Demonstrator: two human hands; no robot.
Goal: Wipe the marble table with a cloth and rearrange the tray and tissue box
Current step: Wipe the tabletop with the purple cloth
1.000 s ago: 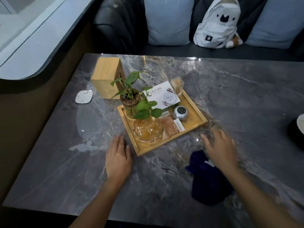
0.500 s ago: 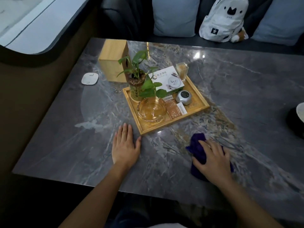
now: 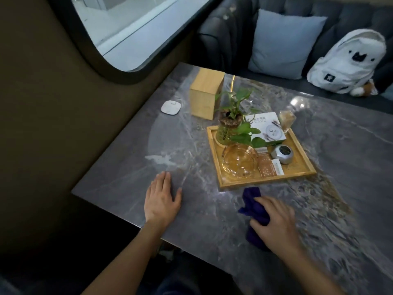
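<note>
The grey marble table carries a wooden tray holding a potted plant, a glass ashtray, a white box, a small silver device and a glass. A wooden tissue box stands behind the tray's left corner. My right hand presses down on a dark blue cloth just in front of the tray. My left hand lies flat on the marble to the left of the tray, fingers together, holding nothing.
A small white flat device lies near the table's left edge. A sofa with a pale cushion and a white backpack runs behind the table. A brown wall with a rounded window is on the left.
My view has swung left and tilted. My right hand came down onto the blue cloth and now grips it. My left hand moved away from the tray's corner, leftward along the near edge.
</note>
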